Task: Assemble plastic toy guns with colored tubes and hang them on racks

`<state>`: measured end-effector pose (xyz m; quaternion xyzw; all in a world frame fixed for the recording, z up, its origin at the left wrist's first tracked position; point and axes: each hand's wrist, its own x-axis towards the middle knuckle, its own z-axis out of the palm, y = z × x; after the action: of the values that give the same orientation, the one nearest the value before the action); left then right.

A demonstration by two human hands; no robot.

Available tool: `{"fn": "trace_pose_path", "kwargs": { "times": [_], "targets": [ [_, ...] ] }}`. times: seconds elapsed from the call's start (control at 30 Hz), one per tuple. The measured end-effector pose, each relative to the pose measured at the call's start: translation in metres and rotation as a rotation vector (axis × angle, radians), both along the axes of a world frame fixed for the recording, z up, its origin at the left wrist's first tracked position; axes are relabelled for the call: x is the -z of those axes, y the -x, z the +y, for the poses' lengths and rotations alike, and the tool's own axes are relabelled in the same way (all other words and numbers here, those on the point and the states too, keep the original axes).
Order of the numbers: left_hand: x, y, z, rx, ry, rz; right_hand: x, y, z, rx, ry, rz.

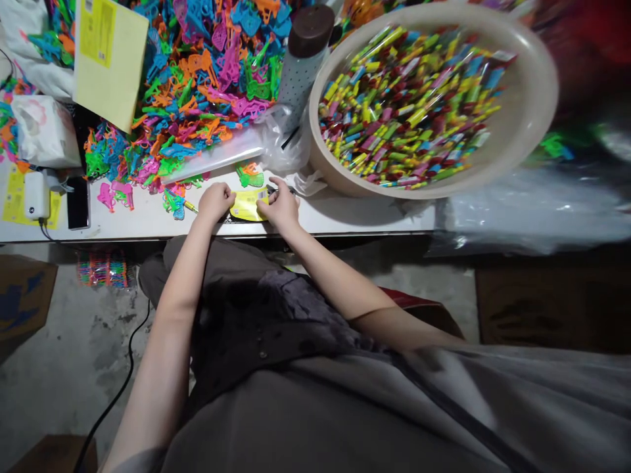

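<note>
Between my two hands, at the front edge of the white table, is a yellow printed card (245, 205). My left hand (215, 202) pinches its left end with closed fingers. At its right end, my right hand (280, 206) grips the card between thumb and fingers. Small plastic toy pieces in green, blue and orange (173, 203) lie left of my left hand, with a thin yellow stick beside them. Just beyond the card sits another orange and green toy piece (250, 175).
A large beige tub (535, 125) full of colourful wrapped sticks stands at the right. Heaped plastic toys (197, 79) cover the back left. A dotted bottle (306, 69), a pale yellow card stack (111, 85), a phone (79, 202) and clear plastic bags (532, 210) surround the work area.
</note>
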<state>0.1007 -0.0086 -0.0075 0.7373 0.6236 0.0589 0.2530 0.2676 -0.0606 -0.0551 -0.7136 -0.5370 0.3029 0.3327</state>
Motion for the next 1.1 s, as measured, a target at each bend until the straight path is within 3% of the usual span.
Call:
{"fn": "trace_pose_path", "kwargs": {
  "times": [0.37, 0.57, 0.73, 0.9, 0.97, 1.1],
  "targets": [
    [0.003, -0.007, -0.003, 0.006, -0.037, 0.075, -0.01, 0.001, 0.003, -0.029, 0.063, -0.056],
    [0.003, -0.014, -0.004, 0.014, -0.035, 0.185, -0.021, 0.006, 0.003, -0.107, 0.111, -0.239],
    [0.002, -0.022, -0.013, -0.001, -0.129, 0.324, -0.032, 0.011, -0.001, -0.172, 0.137, -0.423],
    [-0.007, -0.021, -0.022, -0.076, -0.244, 0.379, -0.033, 0.013, -0.003, -0.207, 0.117, -0.454],
    [-0.009, -0.018, -0.025, 0.066, -0.29, 0.347, -0.03, 0.014, -0.002, -0.213, 0.103, -0.459],
    [-0.002, -0.01, -0.033, 0.544, -0.286, 0.245, -0.024, 0.007, -0.002, -0.273, 0.046, -0.427]
  ]
}}
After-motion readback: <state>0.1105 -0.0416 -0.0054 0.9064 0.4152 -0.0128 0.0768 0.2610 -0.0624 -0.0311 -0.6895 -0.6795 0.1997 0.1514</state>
